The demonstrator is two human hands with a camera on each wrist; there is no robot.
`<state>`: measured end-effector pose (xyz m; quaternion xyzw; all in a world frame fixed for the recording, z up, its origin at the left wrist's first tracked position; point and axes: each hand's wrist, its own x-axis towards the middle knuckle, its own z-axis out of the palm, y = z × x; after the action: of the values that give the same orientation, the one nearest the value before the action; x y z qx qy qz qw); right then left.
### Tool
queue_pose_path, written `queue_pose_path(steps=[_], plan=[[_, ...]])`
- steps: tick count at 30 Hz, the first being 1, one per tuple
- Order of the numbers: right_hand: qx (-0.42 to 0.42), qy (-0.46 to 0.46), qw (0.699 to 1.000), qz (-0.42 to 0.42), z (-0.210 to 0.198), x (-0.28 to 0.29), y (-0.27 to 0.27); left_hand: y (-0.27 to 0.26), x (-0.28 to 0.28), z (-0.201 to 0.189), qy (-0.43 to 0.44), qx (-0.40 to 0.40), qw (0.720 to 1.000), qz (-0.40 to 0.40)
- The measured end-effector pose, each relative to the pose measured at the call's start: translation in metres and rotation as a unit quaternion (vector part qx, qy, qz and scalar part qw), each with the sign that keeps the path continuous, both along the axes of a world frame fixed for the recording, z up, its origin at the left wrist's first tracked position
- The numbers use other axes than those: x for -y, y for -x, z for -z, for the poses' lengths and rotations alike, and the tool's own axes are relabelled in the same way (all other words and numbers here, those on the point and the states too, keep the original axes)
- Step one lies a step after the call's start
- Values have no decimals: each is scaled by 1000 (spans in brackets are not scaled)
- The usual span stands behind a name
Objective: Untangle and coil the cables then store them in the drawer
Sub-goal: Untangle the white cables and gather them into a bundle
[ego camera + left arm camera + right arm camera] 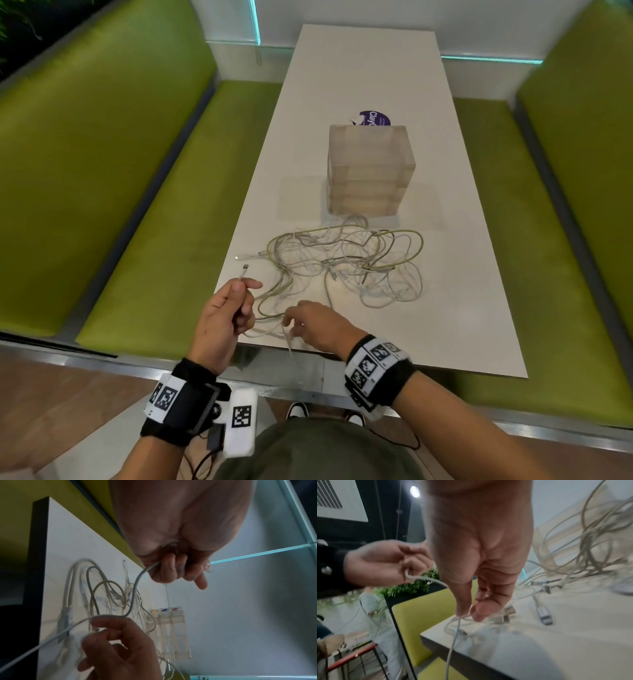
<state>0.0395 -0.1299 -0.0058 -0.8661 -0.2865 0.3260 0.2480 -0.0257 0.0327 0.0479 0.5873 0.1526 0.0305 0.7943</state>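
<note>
The left hand (226, 317) holds a thin white cable (242, 278) near its plug end, the grip closed round it, fingers curled, with the small connector sticking up past the thumb. This hand is raised off the near left corner of the white surface (462, 308). From it the same cable (135, 586) curves down to the right hand (317, 325), whose grip pinches the cable (453, 635) between thumb and fingertips (477, 614), just over the near edge of the surface. Below that pinch the cable hangs down past the edge.

The tangle of cables (346, 263), white and yellowish strands looped through each other, lies on the surface just beyond both hands. Several plugs (544, 614) lie loose at the near side of the tangle. The drawer unit (370, 168), a translucent box of stacked drawers, stands on the surface just behind the tangle, with all its drawers pushed in. In the left wrist view it (173, 632) shows yellow, blue and red tabs on the drawer fronts. A purple round sticker (375, 118) lies on the surface behind the unit. Green benches (102, 154) flank the surface on both sides.
</note>
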Motion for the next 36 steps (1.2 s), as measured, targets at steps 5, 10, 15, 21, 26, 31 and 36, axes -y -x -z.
queue_pose_path(steps=[5,10,15,21,26,31,36], plan=[[28,32,999,-25,11,-19,2,3,-14,-1,-14,3,1000,4],[32,21,999,-33,10,-9,2,3,-26,3,10,-6,1000,-29],[69,-35,997,31,-20,29,-18,-2,-19,10,-35,-44,998,24],[121,-80,989,-28,-82,52,-37,-23,27,14,-98,-31,991,90],[126,-177,974,64,-104,45,-38,-38,63,13,-61,-26,992,105],[51,-257,945,195,-99,40,-34,-38,68,10,15,-27,995,98],[11,-295,928,228,-98,40,-36,-36,63,11,20,0,988,155]])
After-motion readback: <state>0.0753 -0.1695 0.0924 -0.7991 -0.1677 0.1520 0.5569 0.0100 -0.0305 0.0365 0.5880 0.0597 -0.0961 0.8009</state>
